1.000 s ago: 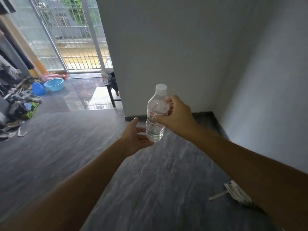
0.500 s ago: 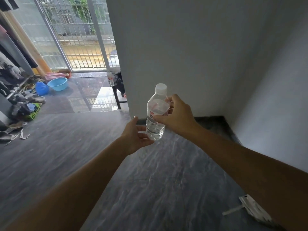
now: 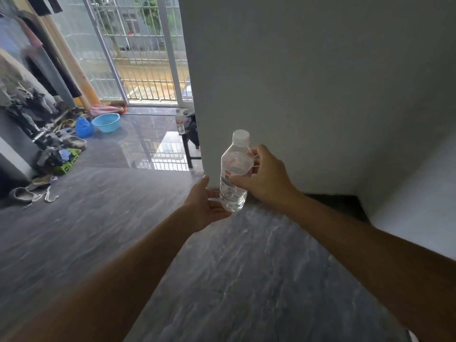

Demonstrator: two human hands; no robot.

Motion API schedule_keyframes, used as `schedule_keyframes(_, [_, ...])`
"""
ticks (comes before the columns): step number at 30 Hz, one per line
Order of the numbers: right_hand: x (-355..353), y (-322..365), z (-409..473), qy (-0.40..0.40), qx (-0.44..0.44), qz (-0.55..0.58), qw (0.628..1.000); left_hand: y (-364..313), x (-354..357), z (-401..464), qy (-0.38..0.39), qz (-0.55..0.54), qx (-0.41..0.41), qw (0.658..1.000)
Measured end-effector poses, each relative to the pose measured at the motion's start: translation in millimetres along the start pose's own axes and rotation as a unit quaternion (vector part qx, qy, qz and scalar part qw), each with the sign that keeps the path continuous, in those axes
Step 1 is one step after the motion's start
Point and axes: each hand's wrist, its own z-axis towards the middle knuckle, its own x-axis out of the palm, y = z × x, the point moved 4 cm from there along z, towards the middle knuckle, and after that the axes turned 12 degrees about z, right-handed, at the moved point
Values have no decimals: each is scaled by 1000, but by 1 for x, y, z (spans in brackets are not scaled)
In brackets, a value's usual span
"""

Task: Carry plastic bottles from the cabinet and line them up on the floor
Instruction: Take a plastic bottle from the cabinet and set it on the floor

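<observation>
Water bottle (image 3: 234, 174) up in the air, upright | right hand (image 3: 267, 180) wrapped around its middle | left hand (image 3: 207, 206) open, cupped at its bottom | floor (image 3: 246, 280) has no bottles lined up yet | job looks just started

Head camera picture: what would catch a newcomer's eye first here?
A clear plastic bottle with a white cap, held upright at centre by the right hand, with the left hand cupped open under its base. Far left, a round light-blue plastic basin sits on the glossy grey floor near a barred glass door.
</observation>
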Motion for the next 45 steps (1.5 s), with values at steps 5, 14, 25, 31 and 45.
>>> schedule_keyframes(5, [5, -16, 45, 24, -8, 3, 1000, -24, -6, 37, -12, -2, 1, 1000])
schedule_keyframes(14, [41, -43, 124, 28, 5, 13, 1000, -72, -40, 109, -10, -9, -15, 1000])
schedule_keyframes(25, [80, -76, 222, 0, 22, 6, 1000, -142, -75, 201, 10, 1, -33, 999])
schedule_keyframes(31, [88, -105, 271, -2, 20, -1, 1000, -162, -76, 251, 16, 2, -22, 1000])
schedule_keyframes(45, [94, -222, 360, 11, 20, 4, 1000, -161, -67, 395, -1, -51, -15, 999])
